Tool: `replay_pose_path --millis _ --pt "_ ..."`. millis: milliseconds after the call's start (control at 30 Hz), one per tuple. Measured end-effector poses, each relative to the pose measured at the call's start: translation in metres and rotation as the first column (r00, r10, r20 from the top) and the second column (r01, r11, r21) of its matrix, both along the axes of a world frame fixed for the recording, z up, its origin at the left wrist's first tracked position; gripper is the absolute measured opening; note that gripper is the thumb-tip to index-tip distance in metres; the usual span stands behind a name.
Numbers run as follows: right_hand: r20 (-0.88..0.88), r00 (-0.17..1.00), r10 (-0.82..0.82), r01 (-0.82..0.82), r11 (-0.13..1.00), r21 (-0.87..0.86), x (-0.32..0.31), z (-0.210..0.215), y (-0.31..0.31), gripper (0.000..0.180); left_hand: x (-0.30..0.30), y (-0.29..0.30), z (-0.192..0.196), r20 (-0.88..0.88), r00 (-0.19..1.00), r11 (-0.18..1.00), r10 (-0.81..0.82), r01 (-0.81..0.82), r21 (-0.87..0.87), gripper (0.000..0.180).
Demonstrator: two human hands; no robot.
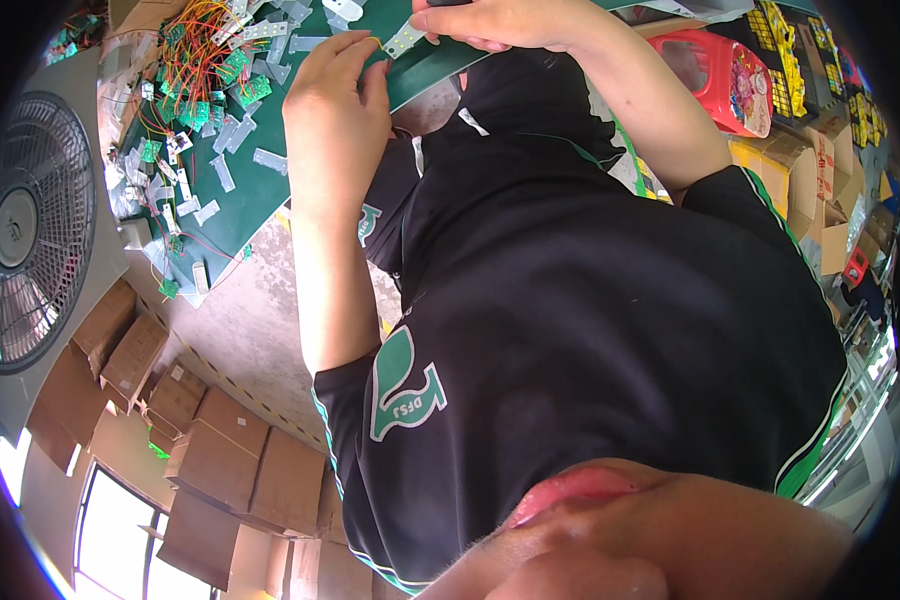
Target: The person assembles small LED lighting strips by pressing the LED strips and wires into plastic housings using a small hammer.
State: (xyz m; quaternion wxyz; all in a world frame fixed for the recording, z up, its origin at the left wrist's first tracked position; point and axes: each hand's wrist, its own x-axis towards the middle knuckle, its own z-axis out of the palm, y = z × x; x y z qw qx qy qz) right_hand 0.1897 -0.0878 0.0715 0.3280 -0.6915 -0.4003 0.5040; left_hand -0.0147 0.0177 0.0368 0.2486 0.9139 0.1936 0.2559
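Observation:
A small pale LED board [403, 40] with rows of dots lies between my two hands at the table's near edge. My left hand [335, 95] has its fingers bent and closed at the board's left end, where a bit of thin wire shows. The fingertips of my right hand [510, 22] are at the board's other end. That hand is also closed round a black tool [448, 2], cut off by the top of the picture, so its kind is hidden. Just left of my left hand lie several clear plastic pieces [270, 160].
A tangle of red and yellow wires [205, 45] with green circuit boards [195, 112] covers the left of the green table [260, 200]. A large fan [30, 230] stands at far left. Cardboard boxes [220, 450] are stacked lower left; a red plastic item [715, 80] sits at right.

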Motion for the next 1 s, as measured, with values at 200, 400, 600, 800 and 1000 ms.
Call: replay_pose_path --millis 200,400,600,800,1000 --pt "0.046 0.997 0.054 -0.055 0.998 0.031 0.008 -0.006 -0.001 0.027 0.007 -0.006 0.002 -0.047 0.999 0.996 0.008 -0.012 -0.088 0.023" --pt "0.25 0.962 0.109 -0.111 0.994 -0.006 0.013 -0.012 0.01 0.033 0.012 -0.006 -0.011 -0.107 0.994 0.995 0.007 -0.018 -0.094 0.025" --pt "0.421 0.905 0.064 -0.131 0.983 0.132 0.019 -0.039 0.018 0.034 0.024 -0.017 -0.017 -0.142 0.982 0.992 0.128 -0.128 0.008 0.033" --pt "0.496 0.868 0.033 -0.124 0.981 0.151 0.014 -0.039 0.015 0.033 0.025 -0.023 -0.017 -0.21 0.964 0.986 0.164 -0.167 0.001 0.035" --pt "0.573 0.817 0.06 -0.199 0.963 0.183 0.011 -0.046 0.013 0.03 0.027 -0.026 -0.014 -0.252 0.955 0.986 0.16 -0.167 -0.006 0.034"
